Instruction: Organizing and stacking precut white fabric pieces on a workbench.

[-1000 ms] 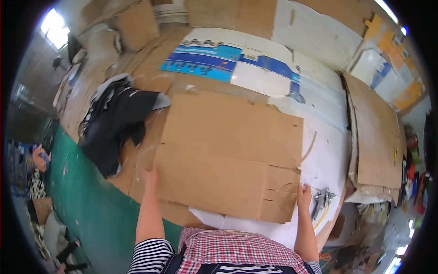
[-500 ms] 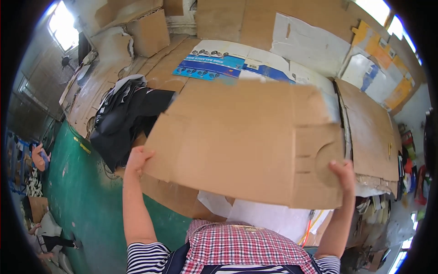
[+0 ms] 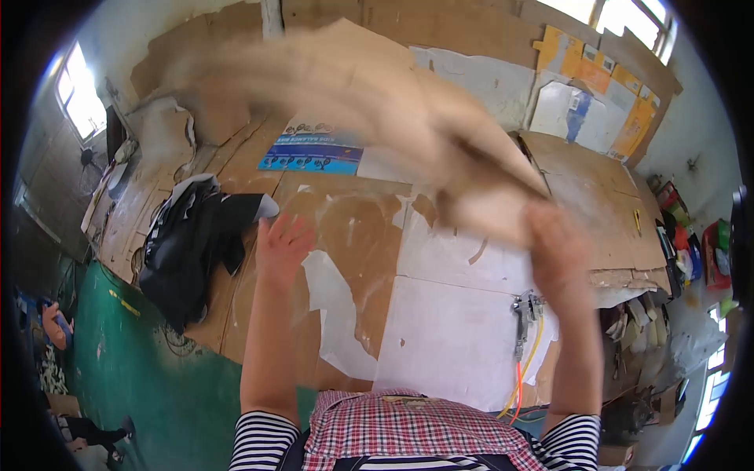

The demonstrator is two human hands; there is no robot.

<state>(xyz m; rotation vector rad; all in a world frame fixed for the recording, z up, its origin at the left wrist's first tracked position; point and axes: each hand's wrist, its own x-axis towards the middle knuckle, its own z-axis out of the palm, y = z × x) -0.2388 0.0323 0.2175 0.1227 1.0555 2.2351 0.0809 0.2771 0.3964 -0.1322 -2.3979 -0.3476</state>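
Note:
A large brown cardboard sheet [image 3: 385, 94], smeared by motion, swings up over the far side of the work table. My right hand [image 3: 558, 243] grips its near right corner; the fingers are blurred. My left hand [image 3: 287, 243] is off the sheet, open with its fingers apart, above the cardboard-covered table [image 3: 353, 228]. Close to its left lie several black sheets [image 3: 181, 259] in a loose pile. A spray gun [image 3: 520, 318] with yellow and orange hoses rests near my right forearm, on white board [image 3: 448, 337].
A blue-and-white printed carton panel [image 3: 314, 149] lies at the back. Raised cardboard [image 3: 589, 177] stands to the right, with a small yellow tool [image 3: 637, 222] on it. Green floor [image 3: 141, 377] shows at left, where another person's legs [image 3: 94, 432] appear.
The cardboard sheet has gone from level between both hands to tilted and swung up, away and to the left. My left hand has let go; my right still holds a corner. The spray gun is uncovered.

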